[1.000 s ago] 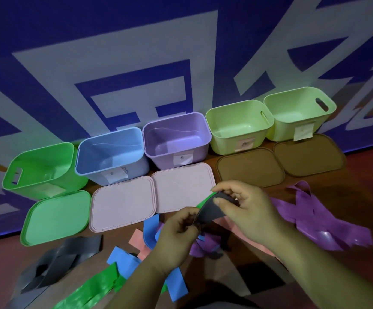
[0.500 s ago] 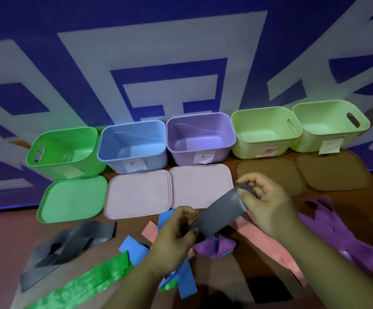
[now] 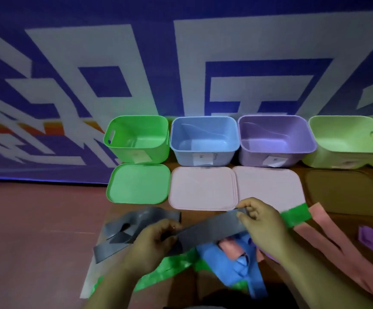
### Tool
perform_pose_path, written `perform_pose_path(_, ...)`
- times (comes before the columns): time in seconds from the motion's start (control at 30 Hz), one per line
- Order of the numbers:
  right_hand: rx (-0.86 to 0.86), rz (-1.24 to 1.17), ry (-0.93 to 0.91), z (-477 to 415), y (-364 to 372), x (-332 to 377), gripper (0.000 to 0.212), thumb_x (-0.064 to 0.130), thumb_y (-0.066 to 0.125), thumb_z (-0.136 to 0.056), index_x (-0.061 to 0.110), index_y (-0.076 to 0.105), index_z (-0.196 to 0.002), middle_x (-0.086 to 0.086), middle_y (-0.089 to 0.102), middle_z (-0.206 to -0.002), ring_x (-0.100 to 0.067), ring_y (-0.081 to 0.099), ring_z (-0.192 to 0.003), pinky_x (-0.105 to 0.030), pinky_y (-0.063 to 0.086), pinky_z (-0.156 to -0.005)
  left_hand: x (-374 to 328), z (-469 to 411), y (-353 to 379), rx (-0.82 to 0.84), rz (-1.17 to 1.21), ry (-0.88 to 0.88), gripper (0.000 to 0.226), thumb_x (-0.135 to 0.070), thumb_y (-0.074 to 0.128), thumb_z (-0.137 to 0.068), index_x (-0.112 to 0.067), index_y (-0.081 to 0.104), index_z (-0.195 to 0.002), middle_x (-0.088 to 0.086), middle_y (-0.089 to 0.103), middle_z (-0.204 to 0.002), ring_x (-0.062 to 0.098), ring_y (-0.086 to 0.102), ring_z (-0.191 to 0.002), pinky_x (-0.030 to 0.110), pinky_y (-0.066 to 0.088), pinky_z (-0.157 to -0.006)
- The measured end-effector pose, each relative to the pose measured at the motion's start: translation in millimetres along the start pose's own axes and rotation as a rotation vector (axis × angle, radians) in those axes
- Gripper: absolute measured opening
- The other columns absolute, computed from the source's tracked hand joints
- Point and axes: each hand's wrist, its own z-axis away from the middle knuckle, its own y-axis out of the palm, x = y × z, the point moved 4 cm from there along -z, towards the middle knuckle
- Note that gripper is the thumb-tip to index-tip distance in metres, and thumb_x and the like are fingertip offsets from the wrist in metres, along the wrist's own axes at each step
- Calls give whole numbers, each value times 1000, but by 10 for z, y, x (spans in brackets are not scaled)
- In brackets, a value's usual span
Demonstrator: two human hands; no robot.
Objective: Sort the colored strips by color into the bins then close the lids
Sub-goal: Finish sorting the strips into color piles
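L hand [image 3: 156, 241] & R hand [image 3: 263, 226] are each pinching one end of the grey strip [image 3: 212, 228]. Both grips are closing thumb-to-fingers on it, w/ nothing else in them. The strip is stretching taut just above the blue strips [image 3: 223, 259] in the mixed heap at approx. 6 o'clock of the view. The grey pile [image 3: 136, 221] is lying on the counter [image 3: 36, 230] at the strip's 9 o'clock, just beside the L hand.

Risks, as I'm judging them: no grey bin is showing. The green bin [image 3: 123, 152], blue bin [image 3: 181, 155], purple bin [image 3: 248, 155] & pale green bin [image 3: 328, 157] are sitting along 12 to 2 o'clock, labels too blurred to read, so grey is prob. heading for a wrong bin if the labels aren't checked. Also, the strip is looking limp. If one pinch slips, it's dropping back into the heap & mixing colours again.

Vs. 0.5 s ago: the strip is being pulled flatter & longer btwn the hands, which are now sitting nearer the grey pile. The view is swinging left, bins shifting toward 1 o'clock, w/ the far-right one nearly cut off.
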Motion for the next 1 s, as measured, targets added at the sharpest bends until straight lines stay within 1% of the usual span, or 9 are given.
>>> perform_pose_path(0.07, 46, 40, 1, -42, 355, 53, 31, 6, 69, -84, 37, 66, -84, 2, 70, -72, -18, 66, -68, -34, 53, -65, 227, 60, -277, -30, 37, -58, 37, 5, 59, -92, -30, 66, -104, -23, 72, -98, -1, 68, -92, 19, 53, -80)
perform_pose_path(0.17, 92, 59, 15, -105, 857, 100, 34, 4, 70, -83, 38, 67, -83, 2, 70, -71, -14, 64, -65, -30, 52, -63, 413, 127, -685, -84, -56, -30, 52, 9, 61, -89, -39, 59, -108, -44, 63, -98, -12, 64, -90, 4, 46, -78)
perform_pose_path(0.3, 140, 115, 20, -232, 1404, 142, 26, 12, 72, -82, 37, 66, -82, 12, 61, -62, -8, 53, -57, -28, 47, -61, 683, 117, -1160, -85, -195, -15, 42, -1, 64, -88, -38, 58, -108, -53, 56, -91, -25, 56, -82, 1, 39, -70)
perform_pose_path(0.43, 143, 185, 49, -398, 1739, 206, 18, 16, 71, -84, 32, 65, -79, 13, 59, -60, 0, 53, -58, -17, 42, -59, 945, 3, -1402, -70, -226, -53, 41, -6, 63, -91, -45, 55, -98, -31, 65, -76, -14, 60, -70, 5, 41, -60)
perform_pose_path(0.6, 166, 271, 103, -629, 1934, 189, 21, 17, 67, -86, 34, 61, -76, 8, 69, -74, -10, 63, -73, -26, 50, -67, 1249, -318, -1460, -38, -311, -86, 18, -20, 63, -88, -34, 67, -100, -14, 68, -99, 11, 64, -86, 27, 50, -73)
perform_pose_path(0.67, 205, 324, 109, -687, 1958, 155, 15, 18, 66, -87, 32, 65, -89, 8, 71, -87, -16, 65, -83, -32, 53, -77, 1293, -435, -1407, -21, -390, -70, 29, -29, 58, -84, -32, 68, -112, -13, 65, -112, 15, 64, -98, 25, 47, -78)
perform_pose_path(0.77, 227, 438, 80, -705, 1891, 116, 32, 21, 67, -86, 23, 65, -118, 4, 65, -115, -16, 61, -106, -27, 47, -90, 1334, -565, -1335, -47, -459, -60, 39, -25, 59, -83, -31, 65, -121, -9, 61, -118, 18, 59, -104, 27, 47, -82)
perform_pose_path(0.87, 220, 495, 29, -610, 1721, 78, 34, 23, 67, -85, 24, 65, -118, 6, 63, -117, -15, 60, -107, -25, 45, -91, 1331, -603, -1227, -48, -526, -43, 43, -32, 57, -77, -29, 64, -120, 1, 63, -117, 28, 59, -105, 35, 49, -81)
perform_pose_path(1.0, 196, 558, -67, -397, 1432, -10, 27, 22, 71, -82, 22, 69, -110, 7, 66, -110, -13, 60, -100, -21, 42, -89, 1192, -560, -962, -49, -516, 27, 42, -34, 60, -78, -30, 64, -119, -4, 64, -117, 23, 60, -103, 34, 50, -85)
